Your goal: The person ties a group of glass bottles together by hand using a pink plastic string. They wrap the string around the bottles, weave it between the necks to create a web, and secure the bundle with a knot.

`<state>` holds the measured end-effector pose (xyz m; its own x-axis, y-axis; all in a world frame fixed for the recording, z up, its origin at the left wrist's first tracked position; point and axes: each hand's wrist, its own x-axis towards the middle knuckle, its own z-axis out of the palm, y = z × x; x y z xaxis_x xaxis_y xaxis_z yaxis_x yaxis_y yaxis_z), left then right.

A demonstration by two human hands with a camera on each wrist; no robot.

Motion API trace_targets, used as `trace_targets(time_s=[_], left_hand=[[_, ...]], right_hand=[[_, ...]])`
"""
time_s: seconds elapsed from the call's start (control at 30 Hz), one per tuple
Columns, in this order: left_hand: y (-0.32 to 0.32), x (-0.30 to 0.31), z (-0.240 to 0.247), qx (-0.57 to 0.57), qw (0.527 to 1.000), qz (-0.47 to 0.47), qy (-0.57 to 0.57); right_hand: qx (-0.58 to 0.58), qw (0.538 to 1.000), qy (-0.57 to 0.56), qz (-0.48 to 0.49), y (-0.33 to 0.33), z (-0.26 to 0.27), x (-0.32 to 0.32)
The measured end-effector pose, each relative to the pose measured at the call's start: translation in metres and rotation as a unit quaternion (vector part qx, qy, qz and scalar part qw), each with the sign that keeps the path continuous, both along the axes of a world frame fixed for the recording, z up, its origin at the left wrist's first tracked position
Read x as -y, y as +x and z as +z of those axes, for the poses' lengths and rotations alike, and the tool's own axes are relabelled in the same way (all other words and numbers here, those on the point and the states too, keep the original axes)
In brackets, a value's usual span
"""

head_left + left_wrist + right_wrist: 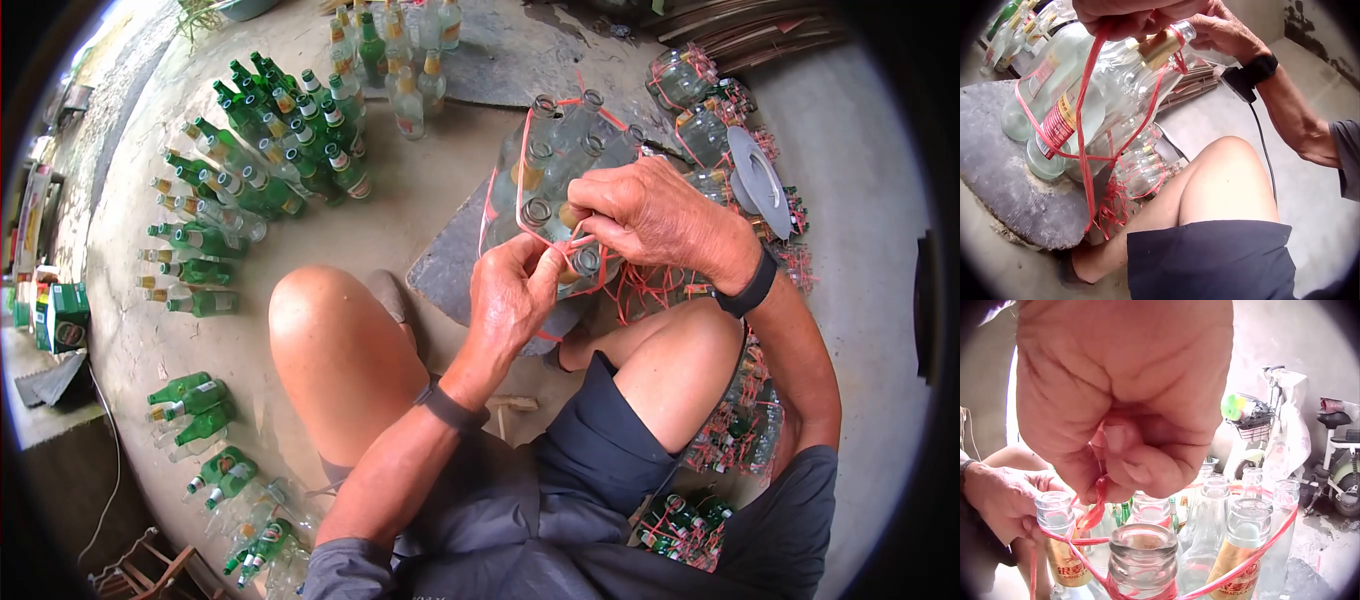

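A bundle of clear glass bottles (1054,128) stands on a grey slab (440,265), with red plastic string (1229,584) looped round the bottle necks and lower round their bodies. At the near corner of the bundle, my left hand (512,290) pinches the string between thumb and forefinger beside a bottle mouth (586,262). Just to its right my right hand (640,205) has its fingers curled round another part of the string, above the necks. In the right wrist view, a twisted red strand hangs from the right hand's fingertips (1107,481).
Many green and clear bottles (270,140) stand on the floor at the left and back. More lie at the lower left (225,475). Tied bundles (690,75) line the right side, with a grey round lid (760,182) on them. Loose red string (635,290) hangs beside the slab.
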<state>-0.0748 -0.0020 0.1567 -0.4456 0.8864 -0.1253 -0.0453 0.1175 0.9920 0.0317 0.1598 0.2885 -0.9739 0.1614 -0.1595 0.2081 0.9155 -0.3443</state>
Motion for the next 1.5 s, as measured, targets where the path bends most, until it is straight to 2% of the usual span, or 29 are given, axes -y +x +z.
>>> trace_targets(time_s=[0.07, 0.13, 0.27, 0.33, 0.37, 0.43, 0.47, 0.53, 0.67, 0.93, 1.13, 1.3, 1.5], left_hand=[[-0.001, 0.001, 0.002, 0.006, 1.000, -0.006, -0.004], [-0.002, 0.001, 0.005, 0.020, 1.000, 0.001, 0.007], [-0.002, 0.002, 0.007, 0.037, 0.999, -0.005, 0.005], [-0.002, 0.001, 0.006, 0.042, 0.999, -0.006, 0.001], [-0.001, 0.001, 0.006, 0.047, 0.999, -0.008, -0.003], [0.000, 0.000, 0.007, 0.048, 0.999, -0.004, 0.004], [0.000, 0.000, 0.007, 0.049, 0.999, 0.000, 0.011], [-0.001, 0.001, 0.012, 0.048, 0.999, -0.003, 0.003], [-0.002, 0.001, 0.011, 0.041, 0.999, -0.011, -0.004], [-0.003, 0.001, 0.008, 0.031, 0.999, -0.027, 0.008], [0.000, 0.001, 0.007, 0.052, 0.998, -0.021, 0.003], [0.004, 0.000, 0.004, 0.035, 0.999, -0.005, 0.020], [0.008, 0.000, 0.006, 0.083, 0.996, 0.012, 0.019]], right_hand=[[-0.034, 0.999, 0.036, 0.011, 0.002, -0.001, 0.001], [-0.045, 0.996, -0.051, -0.054, 0.003, 0.000, 0.003], [-0.061, 0.991, -0.081, -0.084, 0.008, -0.007, 0.005], [-0.054, 0.974, -0.164, -0.143, 0.010, -0.009, 0.006], [-0.055, 0.974, -0.164, -0.144, 0.010, -0.006, 0.006], [-0.049, 0.987, -0.068, -0.138, 0.011, 0.000, 0.006], [-0.049, 0.987, -0.068, -0.138, 0.012, 0.001, 0.004], [-0.049, 0.993, 0.004, -0.103, 0.015, 0.002, -0.003], [-0.009, 0.990, -0.038, -0.133, 0.012, 0.007, -0.007], [-0.086, 0.993, -0.022, -0.079, 0.015, -0.004, -0.017], [-0.076, 0.987, -0.071, -0.125, 0.012, -0.009, -0.019], [-0.079, 0.984, -0.092, -0.127, 0.010, -0.012, -0.023], [-0.087, 0.979, -0.130, -0.127, 0.011, -0.022, -0.032]])
